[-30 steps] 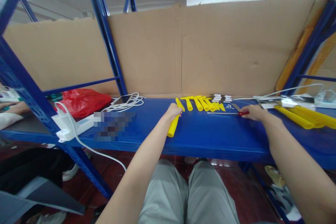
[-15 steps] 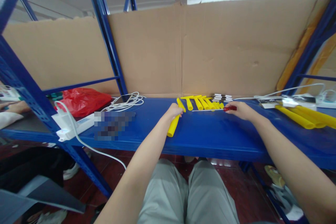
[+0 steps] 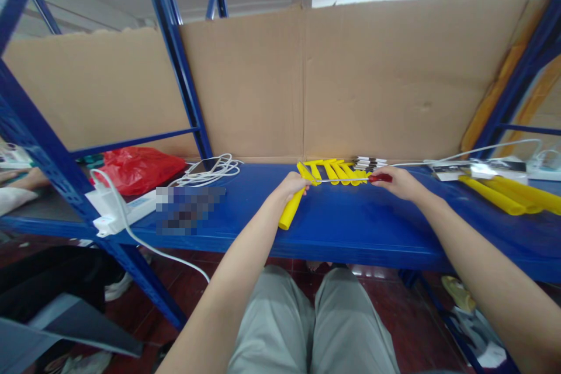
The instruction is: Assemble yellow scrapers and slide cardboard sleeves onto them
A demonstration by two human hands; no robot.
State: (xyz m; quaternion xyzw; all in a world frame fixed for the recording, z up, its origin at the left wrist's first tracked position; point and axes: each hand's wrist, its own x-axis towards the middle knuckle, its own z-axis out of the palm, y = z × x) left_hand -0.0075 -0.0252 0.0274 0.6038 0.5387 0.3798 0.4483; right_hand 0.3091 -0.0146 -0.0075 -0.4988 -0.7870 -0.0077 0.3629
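My left hand [image 3: 294, 185] is closed around a yellow T-shaped piece [image 3: 288, 214], whose tube end points toward me and whose crosspiece shows beyond my fingers. In my right hand [image 3: 400, 183] is the red handle of a screwdriver [image 3: 380, 177]. Its long thin metal shaft runs left, and the tip meets the crosspiece of the yellow piece; whether it sits in a hole is too small to see. Behind the shaft several more yellow T-shaped pieces [image 3: 339, 170] lie in a row on the blue shelf [image 3: 350, 216].
Small black-and-white items [image 3: 370, 163] are stacked against the cardboard panel [image 3: 350, 82]. Yellow tubes [image 3: 499, 196] lie at the right. Leftward are a white power strip [image 3: 135, 205], a coiled white cable [image 3: 214, 170] and a red plastic bag [image 3: 140, 169]. Another person's hand [image 3: 33, 178] shows at far left.
The screwdriver has moved slightly left and up, its tip now at the yellow piece's crosspiece. That crosspiece has turned a little in my left hand.
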